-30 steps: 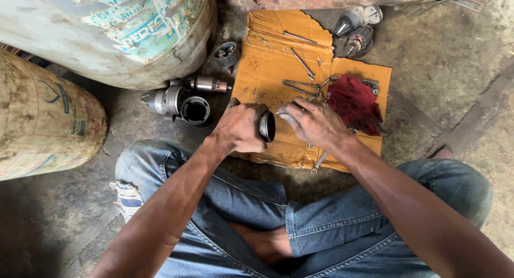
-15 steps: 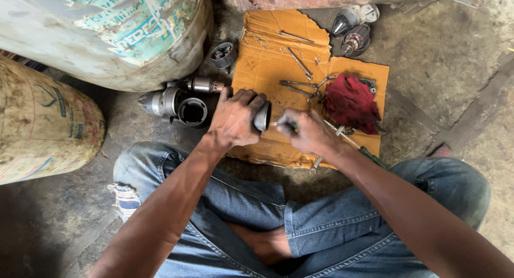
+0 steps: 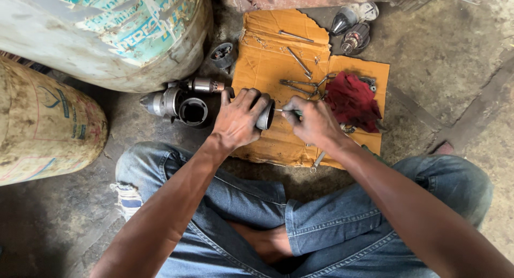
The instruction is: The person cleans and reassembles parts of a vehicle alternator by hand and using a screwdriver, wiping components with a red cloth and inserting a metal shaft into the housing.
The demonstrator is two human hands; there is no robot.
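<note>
While the person sits cross-legged in blue jeans on the concrete floor (image 3: pixel 455 58), the left hand (image 3: pixel 235 120) is wrapped around a short dark metal cylinder housing (image 3: pixel 266 115), fingers curled over its top and its open end turned toward the right hand. The right hand (image 3: pixel 316 122) is closed in a pinch on a thin metal tool (image 3: pixel 279 111), whose tip sits at the mouth of the housing; how deep it goes cannot be told. Both hands hover just above the near edge of a torn orange-brown sheet of cardboard (image 3: pixel 267 47) spread on the floor. On that cardboard lie a crumpled dark red rag (image 3: pixel 352 100), a pair of pliers (image 3: pixel 302 88) and a few slim steel rods (image 3: pixel 297 60). Just left of the left hand rests a grey metal starter motor body (image 3: pixel 179 101) with a round open bore. Beyond the cardboard lie two small dark motor parts (image 3: pixel 350 26). Two large worn drums lie at left: a pale blue-and-white one (image 3: pixel 107 31) and a yellowish one (image 3: pixel 43 128).
</note>
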